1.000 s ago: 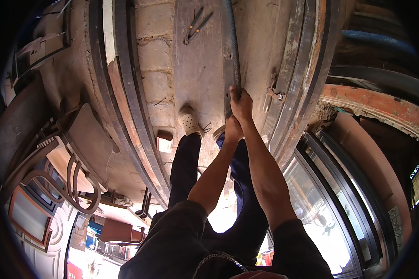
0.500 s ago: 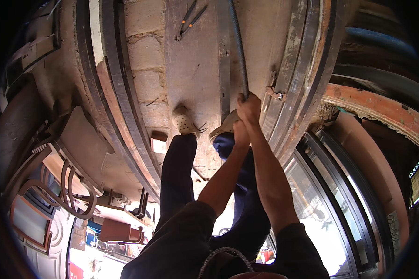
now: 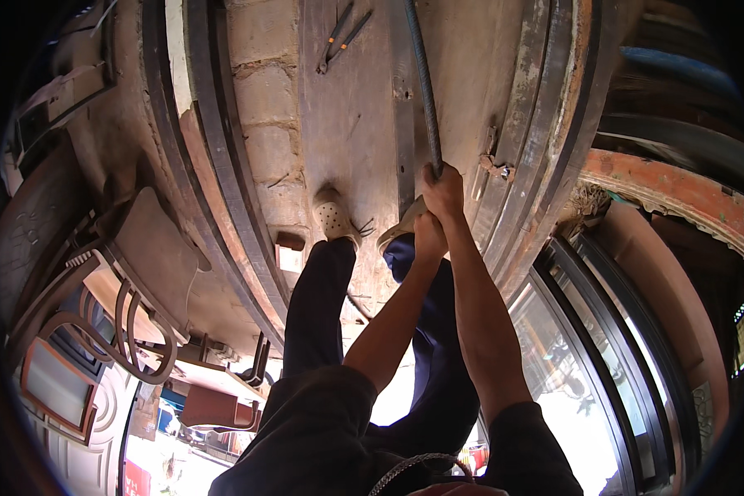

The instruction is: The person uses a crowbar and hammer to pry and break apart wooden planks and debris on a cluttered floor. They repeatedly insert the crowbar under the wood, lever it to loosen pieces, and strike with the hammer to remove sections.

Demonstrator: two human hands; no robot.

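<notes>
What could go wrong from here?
The ribbed rod could slip or scrape the skin, since the right hand grips it bare. The thin wire-like pieces beside the left shoe might catch a foot. The orange-banded pincers lying farther ahead could be stepped on.

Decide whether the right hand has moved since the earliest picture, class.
Yes: the right hand, gripping the ribbed rod, has shifted to the right, farther from the dark floor strip.
</notes>
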